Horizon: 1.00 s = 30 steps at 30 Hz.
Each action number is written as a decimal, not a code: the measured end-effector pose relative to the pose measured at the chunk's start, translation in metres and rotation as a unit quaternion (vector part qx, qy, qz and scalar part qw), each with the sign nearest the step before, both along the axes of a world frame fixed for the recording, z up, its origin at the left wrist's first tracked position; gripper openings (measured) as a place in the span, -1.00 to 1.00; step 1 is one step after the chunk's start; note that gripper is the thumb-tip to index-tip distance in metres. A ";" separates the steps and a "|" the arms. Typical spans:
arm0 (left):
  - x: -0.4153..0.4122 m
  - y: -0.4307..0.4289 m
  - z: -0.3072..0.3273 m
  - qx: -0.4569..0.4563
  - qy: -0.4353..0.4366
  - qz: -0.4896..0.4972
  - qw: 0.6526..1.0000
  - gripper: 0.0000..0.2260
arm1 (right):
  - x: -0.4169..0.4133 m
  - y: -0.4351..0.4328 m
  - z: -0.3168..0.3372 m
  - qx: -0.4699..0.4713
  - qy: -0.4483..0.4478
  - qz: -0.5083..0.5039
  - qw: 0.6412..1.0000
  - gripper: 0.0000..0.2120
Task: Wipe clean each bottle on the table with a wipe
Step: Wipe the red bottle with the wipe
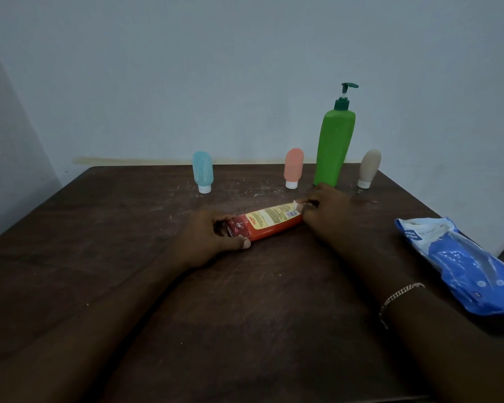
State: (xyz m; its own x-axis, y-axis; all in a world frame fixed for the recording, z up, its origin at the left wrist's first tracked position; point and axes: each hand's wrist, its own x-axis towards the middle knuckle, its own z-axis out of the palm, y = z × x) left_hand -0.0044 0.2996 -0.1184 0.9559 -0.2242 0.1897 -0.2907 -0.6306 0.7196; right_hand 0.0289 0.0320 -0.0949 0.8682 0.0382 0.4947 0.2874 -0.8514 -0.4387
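Red bottle (269,223) lies on its side at centre of frame on the dark table (245,301), long axis running lower left to upper right. Left hand (207,237) grips its darker left end, thumb on the near side and fingers curled over the far side. Right hand (326,210) is at the bottle's right end, fingers pinching a small white wipe (298,204) against the label edge. Can't tell how much wipe is bunched under the fingers.

Upper middle of frame, along the table's far edge, all upright with no hand on them: blue bottle (203,171), pink bottle (294,167), green pump bottle (333,146) just right of the pink one, and beige bottle (369,167) furthest right. The three small ones stand on their white caps. Wipes pack (463,263) lies at the right edge of frame, well apart from both hands.

Handling, judged:
- **Red bottle:** looks like light, squeezable plastic with a glossy label, so probably slick once damp. Lying flat it may roll, so pinning one end makes sense. Hold it at the end or mid-body, without squeezing hard.
- **Small cap-down bottles:** look soft and easy to tip. Take them round the body.
- **Pump bottle:** tall and looks top-heavy. Hold the body, not the pump.
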 end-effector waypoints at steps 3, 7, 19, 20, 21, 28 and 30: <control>0.001 0.001 -0.001 0.000 0.003 0.001 1.000 -0.37 | -0.008 0.007 -0.003 -0.028 0.009 0.028 0.999 -0.80; 0.000 0.000 0.000 0.009 -0.002 0.006 1.000 -0.39 | -0.003 -0.011 -0.007 0.008 0.009 -0.012 1.000 -0.79; -0.008 -0.004 0.002 0.019 -0.036 0.014 0.999 -0.43 | 0.006 -0.010 -0.003 0.036 0.015 -0.035 0.999 -0.79; -0.008 -0.004 0.002 0.023 -0.041 0.014 0.999 -0.41 | 0.008 -0.006 -0.002 0.038 0.008 -0.034 0.999 -0.79; -0.009 -0.004 0.002 0.032 -0.048 0.015 0.998 -0.39 | 0.010 -0.002 0.000 0.033 0.006 -0.029 0.999 -0.78; -0.014 -0.007 0.005 0.083 -0.088 0.011 0.993 -0.35 | 0.003 -0.008 -0.005 0.025 0.004 -0.023 0.999 -0.80; -0.015 -0.007 0.005 0.095 -0.100 0.010 0.990 -0.34 | 0.007 -0.010 -0.002 0.043 0.005 -0.037 0.998 -0.80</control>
State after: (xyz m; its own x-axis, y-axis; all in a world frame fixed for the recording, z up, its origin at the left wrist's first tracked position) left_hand -0.0193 0.2925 -0.1134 0.9079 -0.2557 0.3321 -0.4019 -0.7560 0.5167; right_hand 0.0356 0.0224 -0.0970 0.8722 -0.0679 0.4844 0.2204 -0.8296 -0.5131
